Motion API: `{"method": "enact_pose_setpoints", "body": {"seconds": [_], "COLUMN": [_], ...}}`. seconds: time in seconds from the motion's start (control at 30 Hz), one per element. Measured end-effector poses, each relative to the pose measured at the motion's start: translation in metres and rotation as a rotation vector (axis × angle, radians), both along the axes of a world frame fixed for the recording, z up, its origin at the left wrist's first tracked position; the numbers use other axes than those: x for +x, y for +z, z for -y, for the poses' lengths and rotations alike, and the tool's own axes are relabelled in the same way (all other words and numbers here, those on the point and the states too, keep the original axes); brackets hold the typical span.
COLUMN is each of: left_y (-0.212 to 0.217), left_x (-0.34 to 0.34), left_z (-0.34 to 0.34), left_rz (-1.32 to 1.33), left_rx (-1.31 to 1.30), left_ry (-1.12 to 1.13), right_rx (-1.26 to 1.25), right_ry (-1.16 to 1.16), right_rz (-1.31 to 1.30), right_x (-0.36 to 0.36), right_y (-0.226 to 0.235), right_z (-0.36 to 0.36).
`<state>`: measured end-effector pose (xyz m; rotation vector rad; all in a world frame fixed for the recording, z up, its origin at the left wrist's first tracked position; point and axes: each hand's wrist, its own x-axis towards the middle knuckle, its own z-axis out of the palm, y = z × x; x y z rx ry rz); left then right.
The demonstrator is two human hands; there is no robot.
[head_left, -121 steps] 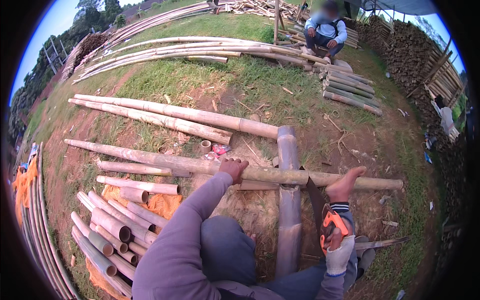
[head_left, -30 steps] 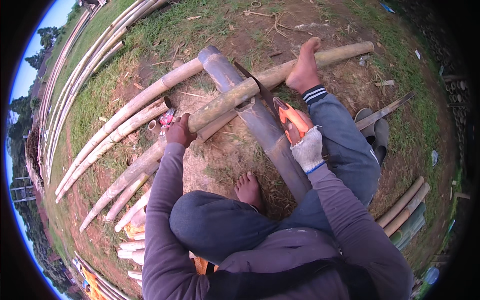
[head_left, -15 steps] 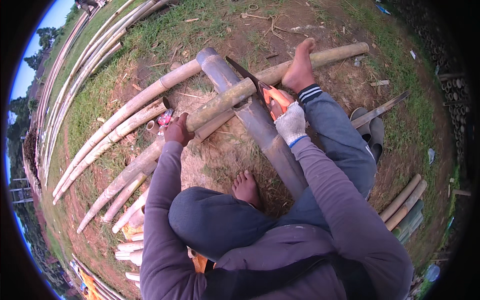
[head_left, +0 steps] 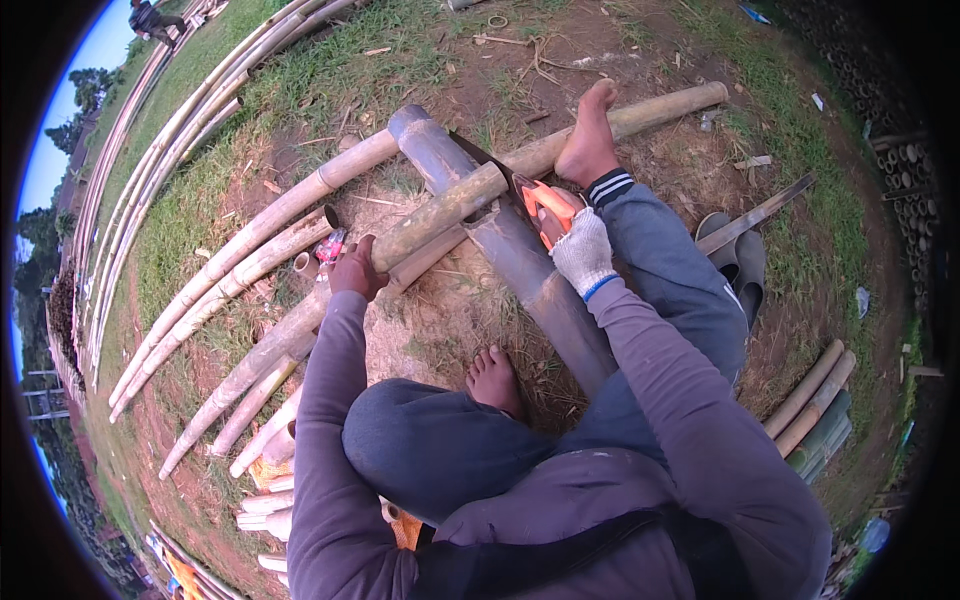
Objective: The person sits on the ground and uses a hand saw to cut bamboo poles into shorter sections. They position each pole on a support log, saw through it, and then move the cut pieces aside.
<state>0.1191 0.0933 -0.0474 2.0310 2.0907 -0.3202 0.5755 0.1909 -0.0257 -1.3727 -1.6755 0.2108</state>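
My right hand (head_left: 577, 240), in a white knit glove with bare fingertips, is closed round the orange handle (head_left: 548, 207) of a handsaw. Its dark blade (head_left: 480, 152) lies against a bamboo pole (head_left: 440, 212), just beyond the pole's crossing over a thick grey bamboo (head_left: 540, 285). Whether the blade has cut deep, I cannot tell. My bare left hand (head_left: 357, 268) grips the same pole further left. My right foot (head_left: 590, 135) presses on the pole's far right part, beyond the blade.
Long bamboo poles (head_left: 260, 225) lie on the left, with shorter pieces (head_left: 265, 505) lower down. Sandals (head_left: 748, 265) and a flat strip (head_left: 765, 212) are at right, near cut bamboo lengths (head_left: 815, 395). A person (head_left: 155, 20) stands far off at upper left.
The saw has slid back slightly toward my right side, its blade still at the same spot on the pole. My left hand keeps its hold. The view has shifted a little.
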Motion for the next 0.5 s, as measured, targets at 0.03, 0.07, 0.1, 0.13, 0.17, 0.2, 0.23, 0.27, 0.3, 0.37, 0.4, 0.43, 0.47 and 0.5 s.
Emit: {"method": "enact_pose_setpoints", "body": {"seconds": [0.03,0.07,0.1,0.13,0.17,0.2,0.23,0.27,0.3,0.37,0.4,0.43,0.47,0.5], "left_y": [0.001,0.000,0.007,0.010,0.008,0.007,0.007,0.006,0.004,0.003,0.004,0.005,0.006,0.005], "left_x": [-0.007,-0.014,-0.004,-0.003,-0.001,0.000,-0.002,0.000,0.002,0.009,0.010,0.011,0.012,0.014], "left_z": [-0.001,0.003,0.012,0.000,-0.002,0.000,0.007,0.006,0.005,0.001,0.001,0.000,-0.001,-0.003], "left_rz": [0.013,0.031,-0.022,-0.016,-0.011,-0.007,-0.033,-0.027,-0.022,-0.009,-0.010,-0.009,-0.013,-0.014], "left_rx": [-0.009,-0.011,-0.032,0.004,0.006,0.008,-0.016,-0.010,-0.004,0.005,0.008,0.011,0.007,0.000], "left_ry": [0.014,0.049,0.027,0.029,0.026,0.024,0.031,0.031,0.031,0.016,0.017,0.014,0.021,0.024], "right_rx": [-0.033,0.000,0.037,0.073,0.065,0.094,0.060,0.051,0.068,0.038,-0.018,-0.102,-0.298,-0.432], "right_ry": [-0.005,0.011,0.015,0.020,-0.001,0.000,0.008,0.004,0.011,-0.032,-0.070,-0.146,-0.242,-0.297], "right_rz": [0.006,0.029,0.048,0.067,0.060,0.084,0.049,0.029,0.024,0.045,0.051,0.068,0.090,0.079], "right_x": [-0.001,-0.005,-0.004,-0.004,-0.001,-0.004,-0.009,-0.005,-0.003,0.006,0.001,-0.007,-0.024,-0.035], "right_y": [-0.002,0.000,0.001,0.003,0.002,-0.003,-0.011,-0.007,-0.002,0.004,-0.002,-0.012,-0.029,-0.035], "right_z": [-0.002,-0.002,0.003,0.001,-0.004,-0.004,0.002,0.003,0.005,0.009,0.017,0.037,0.076,0.116]}}
